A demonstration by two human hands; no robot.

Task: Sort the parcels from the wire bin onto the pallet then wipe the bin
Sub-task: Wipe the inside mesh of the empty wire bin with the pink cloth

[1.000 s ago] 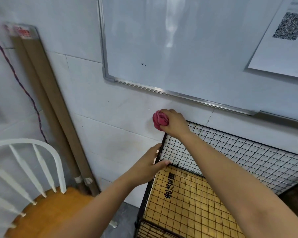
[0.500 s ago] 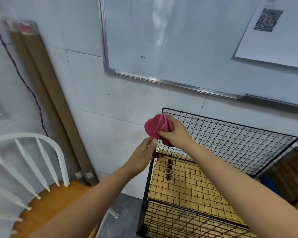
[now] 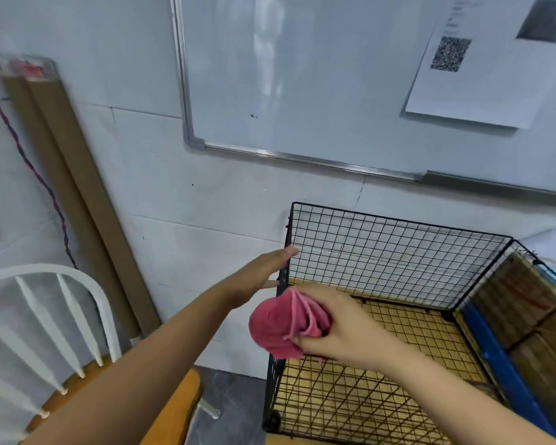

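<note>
The wire bin [image 3: 398,252] is thin black-coated metal mesh with a slight sheen. It stands over a board [image 3: 414,332] that may be smooth yellow wood. The pink cloth [image 3: 276,329] looks soft, matt and fleecy. On the far wall the whiteboard [image 3: 302,75] is glossy, its frame brushed metal, and the paper sheet [image 3: 482,91] is matt. At left, 2 brown cardboard lengths [image 3: 77,187] are dull, and the chair seat [image 3: 177,406] is varnished wood.

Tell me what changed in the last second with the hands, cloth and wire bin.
The right hand carried the pink cloth from the top back-left corner of the wire bin down its left side. The left hand rose from below the cloth to rest flat against the corner post above it. Unchanged: the grip on the cloth, the bin's place.
</note>
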